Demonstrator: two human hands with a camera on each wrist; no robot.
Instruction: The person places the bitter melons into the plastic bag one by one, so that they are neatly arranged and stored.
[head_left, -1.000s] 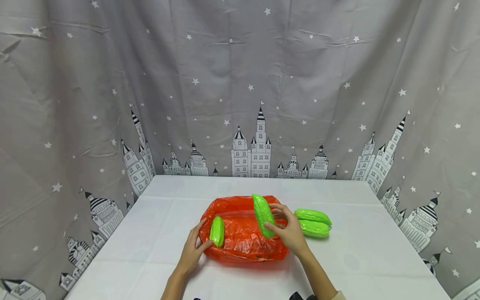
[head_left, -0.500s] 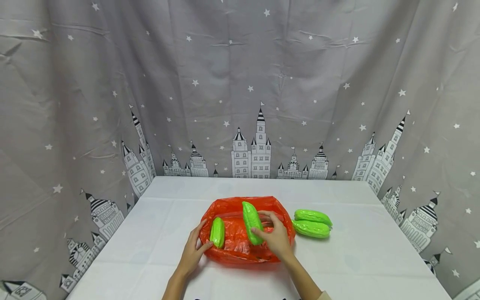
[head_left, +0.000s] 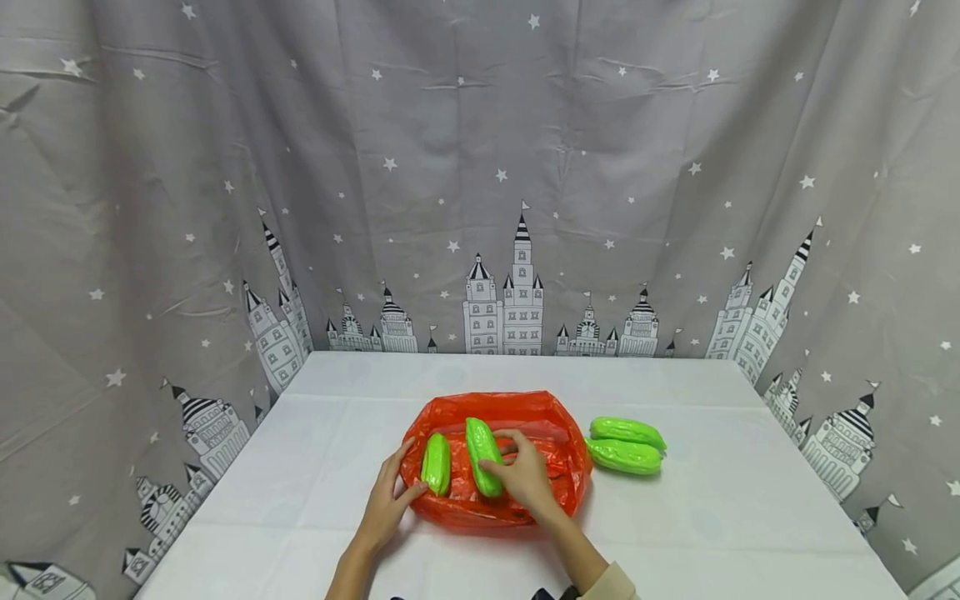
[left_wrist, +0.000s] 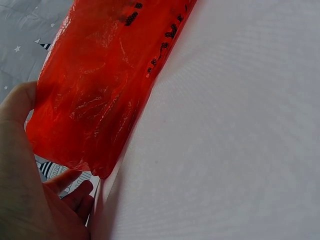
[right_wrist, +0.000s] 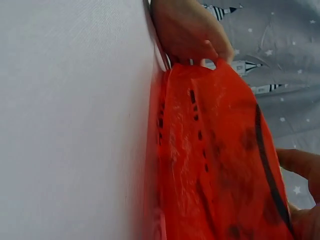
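Observation:
A red plastic bag [head_left: 525, 408] lies spread on the table with its mouth up. My left hand [head_left: 382, 504] grips its left rim, thumb at the edge, as the left wrist view also shows. My right hand [head_left: 528, 479] pinches a glossy green cucumber-like vegetable [head_left: 482, 457] between thumb and fingers, its length tilted, over the middle of the bag's opening. Just left of it a similar green vegetable [head_left: 436, 465] rests inside the bag. In the right wrist view the bag's side wall hides the held vegetable; only part of the right hand [right_wrist: 302, 192] shows.
Two more green vegetables, a far one [head_left: 627, 431] and a near one [head_left: 624, 457], lie side by side right of the bag. The white table [head_left: 712, 508] ends at a grey curtain [head_left: 570, 192] printed with castles and stars.
My right hand has carried the green vegetable leftward and lower, from above the bag's right side to its middle. The bag's right rim has come into full view. My left hand stays put.

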